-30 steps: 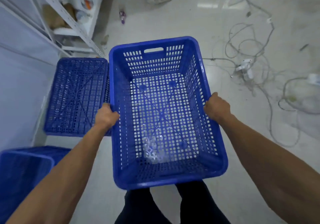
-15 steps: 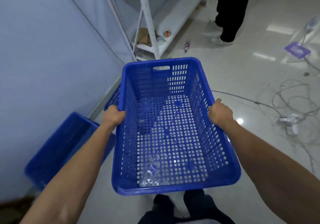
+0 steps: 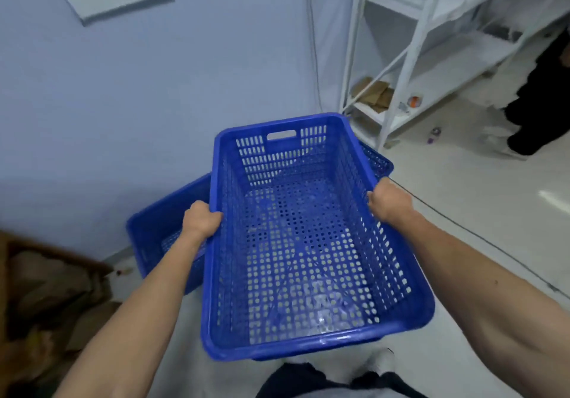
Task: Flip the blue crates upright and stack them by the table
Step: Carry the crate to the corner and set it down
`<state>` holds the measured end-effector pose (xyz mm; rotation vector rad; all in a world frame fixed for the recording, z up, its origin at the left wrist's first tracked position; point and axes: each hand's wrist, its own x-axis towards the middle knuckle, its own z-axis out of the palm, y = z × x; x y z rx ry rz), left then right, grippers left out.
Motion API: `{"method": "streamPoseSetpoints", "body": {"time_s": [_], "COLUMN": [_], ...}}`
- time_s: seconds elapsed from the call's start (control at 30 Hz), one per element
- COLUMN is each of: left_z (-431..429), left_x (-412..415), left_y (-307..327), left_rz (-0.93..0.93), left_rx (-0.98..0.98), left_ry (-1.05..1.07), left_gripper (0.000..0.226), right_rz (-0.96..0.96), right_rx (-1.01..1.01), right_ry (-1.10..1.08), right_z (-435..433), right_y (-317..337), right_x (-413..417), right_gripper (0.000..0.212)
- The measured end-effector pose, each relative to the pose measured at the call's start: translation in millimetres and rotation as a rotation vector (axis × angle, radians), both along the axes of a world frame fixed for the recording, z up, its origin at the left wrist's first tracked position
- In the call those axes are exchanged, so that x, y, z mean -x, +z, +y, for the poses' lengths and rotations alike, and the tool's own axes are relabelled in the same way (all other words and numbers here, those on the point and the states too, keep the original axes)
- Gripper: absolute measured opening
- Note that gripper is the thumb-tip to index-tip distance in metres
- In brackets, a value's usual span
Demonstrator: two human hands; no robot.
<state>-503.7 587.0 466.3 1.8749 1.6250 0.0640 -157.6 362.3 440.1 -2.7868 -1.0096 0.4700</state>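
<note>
Blue mesh crate [image 3: 308, 243] is upright, open side up, held off the floor mid-scene. Left hand [image 3: 200, 220] grips the left long rim and right hand [image 3: 390, 203] grips the right long rim (fingers of both curled over the edge, fingertips hidden). Second blue crate [image 3: 160, 237] is on the floor just left of it, against the wall [image 3: 154, 89]. Corner of a third crate [image 3: 377, 163] shows behind the far right side. White rack [image 3: 410, 58] stands far right.
</note>
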Motion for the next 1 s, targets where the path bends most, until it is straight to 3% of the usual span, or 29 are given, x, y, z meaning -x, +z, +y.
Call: {"method": "streamPoseSetpoints", "body": {"time_s": [0.2,0.47,0.77,1.0], "left_z": [31.9,69.3,127.8,143.8], "left_x": [88.1,168.9,191.8,195.1], "left_y": [9.6,13.3,-8.8,-43.8], "left_rz": [-0.037,0.091,0.090,0.108], "left_rx": [-0.049,-0.075,0.047,0.198], "left_ry": [0.191,0.441,0.786,0.966], "left_gripper": [0.029,0.022,0.025,0.027], "right_rz": [-0.022,-0.006,0.018,-0.075], "right_rx": [0.005,0.004,0.092,0.268], "right_ry": [0.185,0.412,0.716,1.050], "right_z": [104.4,240.8,414.3,549.3], "right_y": [21.4,26.6,-17.2,-66.2], "right_x": [55.6,111.4,138.5,150.3], "right_gripper": [0.038,0.036,0.028,0.040]}}
